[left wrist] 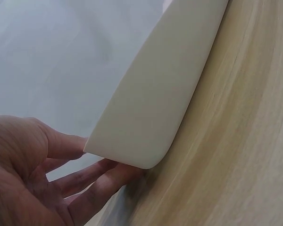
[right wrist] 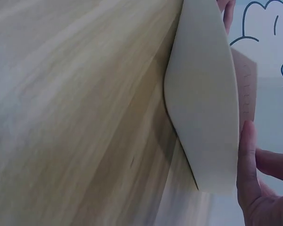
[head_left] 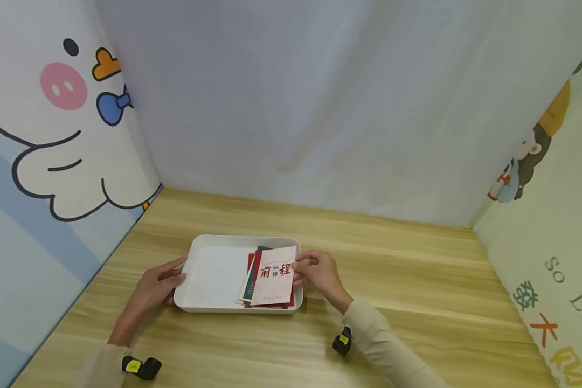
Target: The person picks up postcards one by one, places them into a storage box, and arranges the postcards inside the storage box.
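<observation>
A white rectangular tray (head_left: 213,277) sits on the table, with a fanned stack of printed cards at its right end. On top lies a pale pink card (head_left: 273,285) with red and dark characters; parts of red cards (head_left: 288,302) and a dark green card (head_left: 249,288) show beneath. My left hand (head_left: 156,283) grips the tray's left end, thumb at the rim and fingers against the outer wall (left wrist: 146,117). At the other end, my right hand (head_left: 318,274) pinches the right edge of the pink card, close over the tray's rim.
The wood-grain table (head_left: 417,280) extends to the right of the tray. A plain pale curtain (head_left: 320,108) hangs behind, and printed panels stand left, with a cartoon bird (head_left: 77,161), and right, with lettering (head_left: 543,328).
</observation>
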`<state>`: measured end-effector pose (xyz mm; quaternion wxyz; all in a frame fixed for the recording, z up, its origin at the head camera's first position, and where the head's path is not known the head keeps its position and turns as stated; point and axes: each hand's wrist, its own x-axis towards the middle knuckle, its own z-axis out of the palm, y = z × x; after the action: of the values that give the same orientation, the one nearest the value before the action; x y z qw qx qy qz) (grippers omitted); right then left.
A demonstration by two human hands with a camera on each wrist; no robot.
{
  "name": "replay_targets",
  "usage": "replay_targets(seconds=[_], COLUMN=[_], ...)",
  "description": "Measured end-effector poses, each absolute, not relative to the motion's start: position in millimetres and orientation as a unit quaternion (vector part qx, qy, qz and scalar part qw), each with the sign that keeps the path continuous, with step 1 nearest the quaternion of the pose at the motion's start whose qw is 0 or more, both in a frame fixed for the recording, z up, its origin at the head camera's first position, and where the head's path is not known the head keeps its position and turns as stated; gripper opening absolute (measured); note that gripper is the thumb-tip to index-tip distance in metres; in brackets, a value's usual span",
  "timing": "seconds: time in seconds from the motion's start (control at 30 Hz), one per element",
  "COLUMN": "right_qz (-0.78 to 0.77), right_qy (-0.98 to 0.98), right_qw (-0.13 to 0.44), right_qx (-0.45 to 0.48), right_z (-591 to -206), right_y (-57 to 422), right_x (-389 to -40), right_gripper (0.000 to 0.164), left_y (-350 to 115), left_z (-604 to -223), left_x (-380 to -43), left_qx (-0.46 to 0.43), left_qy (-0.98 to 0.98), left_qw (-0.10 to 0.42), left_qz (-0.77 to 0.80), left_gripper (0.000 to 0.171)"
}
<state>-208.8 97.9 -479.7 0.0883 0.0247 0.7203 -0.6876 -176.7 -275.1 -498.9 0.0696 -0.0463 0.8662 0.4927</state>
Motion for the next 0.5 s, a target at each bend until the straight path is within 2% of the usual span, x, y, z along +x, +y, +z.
replay_targets(seconds=[0.5], right_qz=[-0.655], right_qy=[0.753], right_qw=[0.066], right_qx=[-0.002], right_z=[-476.4], right_y=[108.3], right_x=[-203.9], right_gripper=[0.013], left_y=[-274.6], left_z=[-498.6], left_x=[-180.1], left_qx=[-0.033], left_qy=[0.860], left_qw=[0.061], left_qz=[0.505], left_gripper=[0.055])
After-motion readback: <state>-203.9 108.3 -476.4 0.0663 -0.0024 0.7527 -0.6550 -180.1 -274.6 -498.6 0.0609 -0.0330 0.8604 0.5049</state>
